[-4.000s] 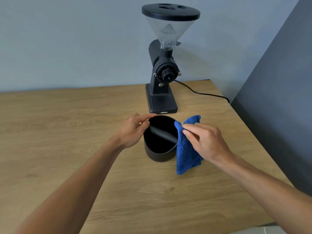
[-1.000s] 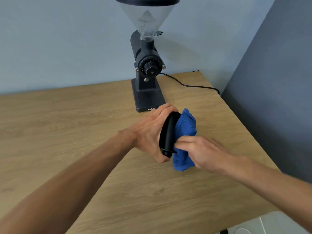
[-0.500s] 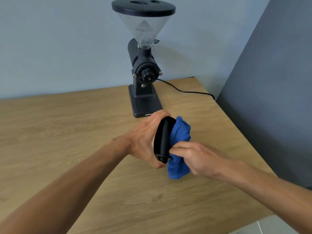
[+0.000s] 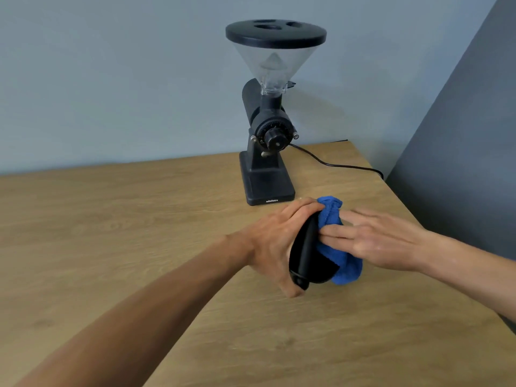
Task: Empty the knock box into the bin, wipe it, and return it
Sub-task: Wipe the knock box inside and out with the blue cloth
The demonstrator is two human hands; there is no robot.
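Two hands on the job in the head view: left hand (image 4: 275, 241) has its fingers wrapped round the black knock box (image 4: 305, 254), tipped on its side above the table (image 4: 111, 247). Right hand (image 4: 382, 241) presses a blue cloth (image 4: 344, 263) into its mouth, fingers mostly flat. Coffee grinder (image 4: 268, 152) sits at 12 o'clock.

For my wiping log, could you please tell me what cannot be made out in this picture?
- Inside of the knock box, head view: turned on its side, its mouth covered by the blue cloth and right hand.
- Its far wall: hidden behind the left hand.
- The bin: outside the frame.
- Grinder dial markings: too small.
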